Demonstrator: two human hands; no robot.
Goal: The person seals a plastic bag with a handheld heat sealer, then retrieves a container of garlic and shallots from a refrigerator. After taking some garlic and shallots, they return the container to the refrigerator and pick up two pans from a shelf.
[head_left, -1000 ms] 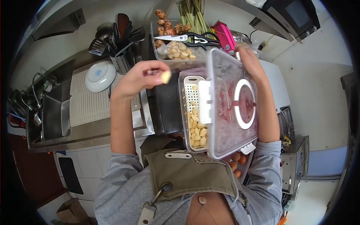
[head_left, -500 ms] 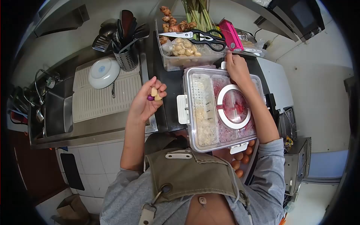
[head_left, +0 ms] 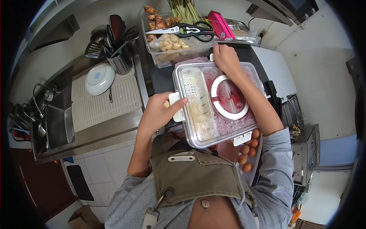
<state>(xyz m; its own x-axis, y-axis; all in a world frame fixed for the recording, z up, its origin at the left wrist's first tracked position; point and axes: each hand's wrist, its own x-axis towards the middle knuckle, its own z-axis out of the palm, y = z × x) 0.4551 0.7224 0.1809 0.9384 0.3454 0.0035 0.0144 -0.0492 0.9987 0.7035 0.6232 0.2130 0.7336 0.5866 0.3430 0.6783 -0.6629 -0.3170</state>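
A clear lidded food container [head_left: 196,135] with compartments sits before me, tilted slightly. Mashed pale pieces show through its left side, and something red under the white ring handle [head_left: 233,113]. My left hand [head_left: 158,112] is closed at the left white latch [head_left: 176,106], thumb lying over the lid's edge. A pale garlic clove [head_left: 167,104] peeks out between its fingers; whatever else it holds is hidden. At the far edge, my right hand [head_left: 225,57] is closed around the back latch [head_left: 211,57], its forearm crossing over the lid.
Behind the container stands a plastic bin [head_left: 164,61] with ginger, lemongrass and peeled garlic, scissors [head_left: 185,30] lying on top. A pink box [head_left: 221,26] is beside it. Leftward are an upturned white bowl [head_left: 100,79], a utensil holder [head_left: 121,63] and a sink [head_left: 59,122]. Several eggs [head_left: 247,167] lie nearer me.
My left hand has moved right from beside the container onto its left latch, turning so the cloves and small purple piece are mostly hidden. My right hand stays at the back latch. The view has shifted.
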